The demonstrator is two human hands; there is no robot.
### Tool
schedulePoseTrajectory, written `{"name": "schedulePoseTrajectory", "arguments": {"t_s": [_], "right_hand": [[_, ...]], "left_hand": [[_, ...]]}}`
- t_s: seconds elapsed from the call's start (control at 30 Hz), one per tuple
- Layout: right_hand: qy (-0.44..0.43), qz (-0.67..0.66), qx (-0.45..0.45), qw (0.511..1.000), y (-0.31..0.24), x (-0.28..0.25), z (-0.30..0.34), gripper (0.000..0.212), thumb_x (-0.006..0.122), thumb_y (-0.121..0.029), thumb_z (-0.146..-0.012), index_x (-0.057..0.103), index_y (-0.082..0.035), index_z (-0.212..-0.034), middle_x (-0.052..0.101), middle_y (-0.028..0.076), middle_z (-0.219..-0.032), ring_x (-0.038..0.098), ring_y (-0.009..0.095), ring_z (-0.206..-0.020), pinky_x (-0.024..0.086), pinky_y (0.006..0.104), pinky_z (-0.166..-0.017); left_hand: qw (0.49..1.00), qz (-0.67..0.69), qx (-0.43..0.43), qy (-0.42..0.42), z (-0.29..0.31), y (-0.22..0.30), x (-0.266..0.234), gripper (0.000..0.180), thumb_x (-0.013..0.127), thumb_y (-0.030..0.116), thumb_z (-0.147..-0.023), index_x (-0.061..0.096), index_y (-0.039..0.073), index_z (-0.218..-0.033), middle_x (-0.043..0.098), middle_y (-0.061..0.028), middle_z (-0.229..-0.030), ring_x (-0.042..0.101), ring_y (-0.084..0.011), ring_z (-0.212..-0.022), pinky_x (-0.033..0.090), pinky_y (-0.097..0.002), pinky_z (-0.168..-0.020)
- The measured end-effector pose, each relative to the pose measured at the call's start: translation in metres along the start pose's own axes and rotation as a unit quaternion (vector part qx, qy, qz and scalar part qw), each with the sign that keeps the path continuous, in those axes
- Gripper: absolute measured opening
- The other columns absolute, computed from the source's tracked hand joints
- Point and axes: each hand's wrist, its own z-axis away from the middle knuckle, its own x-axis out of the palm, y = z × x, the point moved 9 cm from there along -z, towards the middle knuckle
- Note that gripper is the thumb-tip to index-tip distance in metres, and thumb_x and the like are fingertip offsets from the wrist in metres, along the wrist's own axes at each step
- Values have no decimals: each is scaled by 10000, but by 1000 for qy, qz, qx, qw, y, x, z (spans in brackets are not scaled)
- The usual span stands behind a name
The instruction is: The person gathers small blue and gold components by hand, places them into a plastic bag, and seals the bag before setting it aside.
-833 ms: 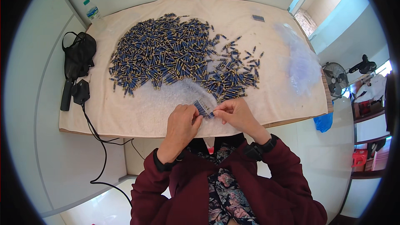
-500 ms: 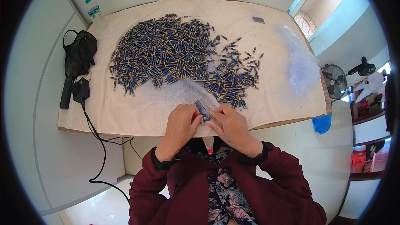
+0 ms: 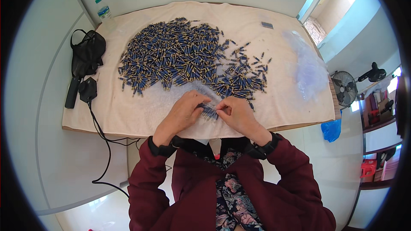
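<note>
Near the front edge of the table, a small clear packet with a row of blue tubes in it lies between my hands. My left hand pinches its left side between thumb and fingers. My right hand has its thumb and forefinger closed on the clear film at the packet's upper right. Just beyond my fingers spreads a large heap of small blue cylinders with gold-coloured ends. A smaller, looser group of the same cylinders lies to its right.
A similar flat packet lies far right on the cream cloth. Crumpled clear plastic bags rest at the right. At the left are a black mesh pouch, a black device with cables and a water bottle. A fan stands beyond the table.
The packet has turned, so the tube ends now point toward me. My left hand has shifted over its top left, and my right fingers have moved up to the film edge.
</note>
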Motion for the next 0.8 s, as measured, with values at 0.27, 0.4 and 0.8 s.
{"name": "schedulePoseTrajectory", "arguments": {"t_s": [0.27,0.4,0.8], "right_hand": [[-83,-19,16,996,-2,-3,-19,84,672,-83,-728,655,-30,-791,631,99,-732,600,201,-617,479,315,-588],[-106,-11,-79,991,-15,0,-25,75,672,-47,-743,645,-15,-805,546,31,-593,480,86,-516,393,244,-501],[-153,-15,-25,988,-4,12,-28,91,669,-82,-746,641,-17,-804,554,28,-586,484,77,-521,401,237,-502]], "left_hand": [[981,73,-138,-115,-5,-25,5,208,651,-33,-775,582,-14,-971,563,-64,-729,511,-132,-654,440,-277,-616],[978,82,-159,-109,-4,-27,3,174,660,-17,-787,578,-24,-940,565,-42,-673,520,-114,-632,441,-269,-595],[966,92,-200,-138,-3,-38,10,117,673,3,-784,591,-24,-862,592,-31,-686,529,-92,-627,447,-248,-598]]}}
